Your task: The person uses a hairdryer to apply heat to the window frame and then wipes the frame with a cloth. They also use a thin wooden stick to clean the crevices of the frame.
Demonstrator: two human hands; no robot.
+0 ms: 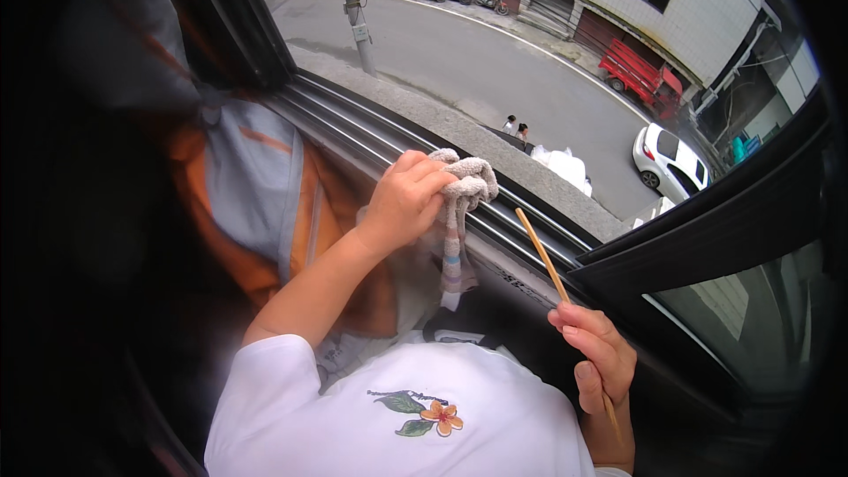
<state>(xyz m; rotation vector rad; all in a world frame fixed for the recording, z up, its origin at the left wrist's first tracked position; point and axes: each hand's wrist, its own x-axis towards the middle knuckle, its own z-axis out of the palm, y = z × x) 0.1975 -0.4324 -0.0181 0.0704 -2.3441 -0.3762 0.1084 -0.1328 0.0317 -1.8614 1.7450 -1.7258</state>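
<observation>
Above the window's sliding track (371,120), my left hand (405,193) grips a bunched, greyish terry cloth (472,175). One end of the cloth hangs down past my fingers and shows faint coloured bands. My right hand (599,344) holds a thin wooden stick, like a chopstick (540,248), between thumb and fingers. The stick's upper tip points up and left toward the track and appears apart from the cloth. Its lower end passes behind my palm and shows again near the wrist.
An orange and grey curtain (255,172) hangs knotted at the left. On the right stands a dark-framed window sash (715,265) with glass. Beyond the track lie a stone outer ledge (457,136) and, far below, a street (464,46) with people, a white car (669,156) and a red truck (639,76).
</observation>
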